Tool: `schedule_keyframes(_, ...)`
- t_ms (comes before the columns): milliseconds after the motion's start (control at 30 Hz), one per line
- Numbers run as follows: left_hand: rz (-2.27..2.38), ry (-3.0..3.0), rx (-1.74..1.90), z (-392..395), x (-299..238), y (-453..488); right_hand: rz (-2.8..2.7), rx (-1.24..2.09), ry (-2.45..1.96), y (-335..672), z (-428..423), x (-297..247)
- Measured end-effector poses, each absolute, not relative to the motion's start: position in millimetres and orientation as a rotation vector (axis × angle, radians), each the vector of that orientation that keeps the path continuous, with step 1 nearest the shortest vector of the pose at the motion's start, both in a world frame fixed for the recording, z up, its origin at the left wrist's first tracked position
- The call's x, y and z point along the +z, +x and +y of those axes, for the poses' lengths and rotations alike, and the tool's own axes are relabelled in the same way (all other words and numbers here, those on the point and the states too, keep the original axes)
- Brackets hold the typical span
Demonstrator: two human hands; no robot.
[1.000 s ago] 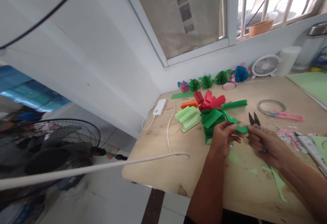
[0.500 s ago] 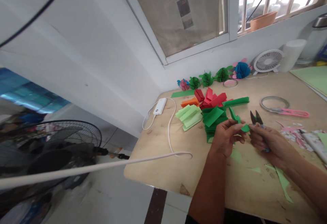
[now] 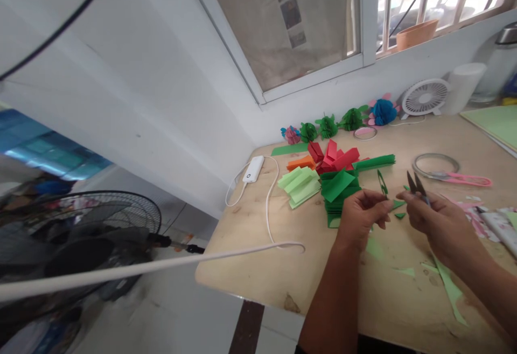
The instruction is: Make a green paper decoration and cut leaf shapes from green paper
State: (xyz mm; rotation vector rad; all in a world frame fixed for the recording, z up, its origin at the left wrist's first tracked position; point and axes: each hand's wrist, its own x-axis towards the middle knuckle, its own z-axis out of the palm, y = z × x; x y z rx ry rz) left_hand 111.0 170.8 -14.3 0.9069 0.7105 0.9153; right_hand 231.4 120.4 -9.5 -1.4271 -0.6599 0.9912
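Observation:
My left hand (image 3: 365,216) pinches a small cut piece of dark green paper (image 3: 382,182), whose narrow curved strip sticks up above the fingers. My right hand (image 3: 434,224) is closed round a pair of small scissors (image 3: 417,182), with the dark blades pointing up and slightly apart. Its thumb and forefinger are near another bit of green paper (image 3: 398,203) between the hands. Just below lies a small green scrap (image 3: 399,215). Beside my left hand is a stack of folded dark green paper (image 3: 339,189).
Folded light green paper (image 3: 299,184), red paper (image 3: 333,155) and orange paper (image 3: 301,162) lie left and behind. Paper-ball animals (image 3: 326,126) line the wall near a small white fan (image 3: 425,98). Pink-handled scissors (image 3: 468,179) lie right. A white cable (image 3: 161,265) crosses the near left.
My hands have moved apart, the right one going rightward with the scissors. Small green scraps now show between them, and the paper in my left hand has turned to a narrower view.

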Motion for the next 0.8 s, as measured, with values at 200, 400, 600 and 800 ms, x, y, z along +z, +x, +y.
schedule_keyframes(200,0.813,1.077,0.901,166.3,-12.7,111.7,-0.786,0.781,-1.599,228.5,114.6,4.9)
schedule_keyframes(400,0.806,1.112,0.862,164.5,-9.3,111.8,-0.803,0.704,-1.653,229.8,113.5,4.2)
schedule_keyframes(600,0.767,1.101,0.838,165.6,-11.8,112.1,-0.771,0.717,-1.662,230.4,111.0,7.7)
schedule_keyframes(800,0.853,1.129,0.824,168.3,-17.3,111.3,-0.727,0.77,-1.583,231.7,110.6,9.7)
